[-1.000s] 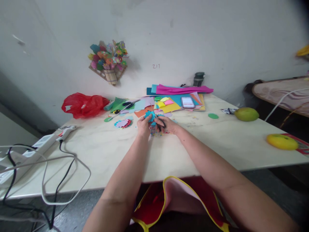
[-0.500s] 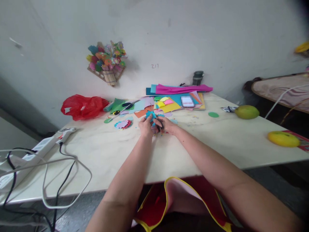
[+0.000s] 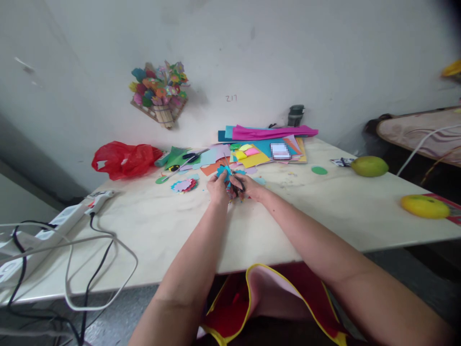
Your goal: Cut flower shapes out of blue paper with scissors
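Between the fingers of my left hand [image 3: 217, 188] is a blue paper piece [image 3: 224, 171] with a scalloped edge. My right hand [image 3: 249, 186] is closed around the dark handles of a pair of scissors [image 3: 239, 179], whose blades point away from me and lie against the blue paper. Small paper scraps lie under and around both hands. To the left of my left hand rests a stack of scalloped paper flowers [image 3: 184, 185], lilac on top with blue and red beneath. Coloured paper sheets [image 3: 257, 156] lie just beyond my hands.
At the back left are a red plastic bag [image 3: 126, 160] and a second pair of scissors [image 3: 180, 166]. A power strip [image 3: 59, 223] with cables [image 3: 101, 238] occupies the left edge. Two mangoes, one green [image 3: 369, 166] and one yellow [image 3: 425, 206], lie right. A dark bottle [image 3: 296, 115] stands behind.
Both hands stay in nearly the same place, holding the blue paper and the scissors. The view has shifted very slightly; little else differs.
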The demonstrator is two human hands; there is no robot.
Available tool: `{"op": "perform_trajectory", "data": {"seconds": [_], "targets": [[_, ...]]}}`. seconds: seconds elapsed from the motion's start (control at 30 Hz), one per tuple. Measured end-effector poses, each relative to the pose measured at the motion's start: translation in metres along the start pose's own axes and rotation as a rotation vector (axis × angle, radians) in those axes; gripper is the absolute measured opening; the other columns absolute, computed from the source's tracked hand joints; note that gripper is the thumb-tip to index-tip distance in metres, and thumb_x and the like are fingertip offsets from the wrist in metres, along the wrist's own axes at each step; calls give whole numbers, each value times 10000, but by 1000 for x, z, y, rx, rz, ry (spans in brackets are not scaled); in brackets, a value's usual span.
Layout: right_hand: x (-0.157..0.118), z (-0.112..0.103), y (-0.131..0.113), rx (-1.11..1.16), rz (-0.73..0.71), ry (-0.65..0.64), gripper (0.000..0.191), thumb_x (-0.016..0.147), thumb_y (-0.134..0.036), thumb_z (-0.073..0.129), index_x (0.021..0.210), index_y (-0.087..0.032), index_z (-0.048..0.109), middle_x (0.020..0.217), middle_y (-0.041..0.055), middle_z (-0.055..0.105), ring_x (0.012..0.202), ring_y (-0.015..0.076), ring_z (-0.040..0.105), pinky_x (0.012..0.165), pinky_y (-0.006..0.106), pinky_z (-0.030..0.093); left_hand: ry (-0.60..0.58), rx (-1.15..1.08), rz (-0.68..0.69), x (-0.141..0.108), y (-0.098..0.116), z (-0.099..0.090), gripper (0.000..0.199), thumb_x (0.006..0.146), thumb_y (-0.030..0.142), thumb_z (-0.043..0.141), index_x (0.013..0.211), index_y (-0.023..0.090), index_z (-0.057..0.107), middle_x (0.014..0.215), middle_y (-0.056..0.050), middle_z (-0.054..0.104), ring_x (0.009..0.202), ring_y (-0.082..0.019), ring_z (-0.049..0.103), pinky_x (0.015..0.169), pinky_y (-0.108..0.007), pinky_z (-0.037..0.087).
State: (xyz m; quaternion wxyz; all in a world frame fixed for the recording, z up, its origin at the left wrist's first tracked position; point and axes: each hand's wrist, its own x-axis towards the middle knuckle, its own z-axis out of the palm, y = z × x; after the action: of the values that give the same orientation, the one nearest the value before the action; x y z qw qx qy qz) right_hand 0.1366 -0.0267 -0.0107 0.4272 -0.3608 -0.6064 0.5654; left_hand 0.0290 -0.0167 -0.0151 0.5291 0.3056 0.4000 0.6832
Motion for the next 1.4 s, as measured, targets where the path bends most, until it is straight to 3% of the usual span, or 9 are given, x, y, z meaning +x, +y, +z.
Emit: {"op": "perform_trajectory", "data": {"seconds": [0.17,0.43,0.93,1.4], "targets": [[2,-2,3,8,-5,-18,284,917,-436,541,836,-165,553,577,-6,598,454,109,564,309,177,368,36,-12,30,0,0,1,309,571,345,726,660,204,466,489,46,522,385,-113,488,346,-201,268],[2,-1,4,21,10,11,249,911,-400,563,833,-165,546,575,-19,572,447,105,552,295,180,357,17,5,28,-2,-1,1,331,574,385,732,666,205,470,455,49,522,299,-102,431,322,-210,274],[3,1,3,-9,30,50,211,904,-365,579,828,-175,531,555,-31,549,424,97,517,288,173,319,35,-5,38,4,-6,-2,305,568,362,723,671,203,484,471,49,518,337,-117,468,354,-220,329],[7,-7,10,-56,2,-5,258,870,-402,614,789,-168,542,528,-32,545,353,79,471,244,161,258,94,-133,109,14,0,-4,279,549,263,783,654,179,539,581,44,573,526,-98,575,607,-242,482]]}}
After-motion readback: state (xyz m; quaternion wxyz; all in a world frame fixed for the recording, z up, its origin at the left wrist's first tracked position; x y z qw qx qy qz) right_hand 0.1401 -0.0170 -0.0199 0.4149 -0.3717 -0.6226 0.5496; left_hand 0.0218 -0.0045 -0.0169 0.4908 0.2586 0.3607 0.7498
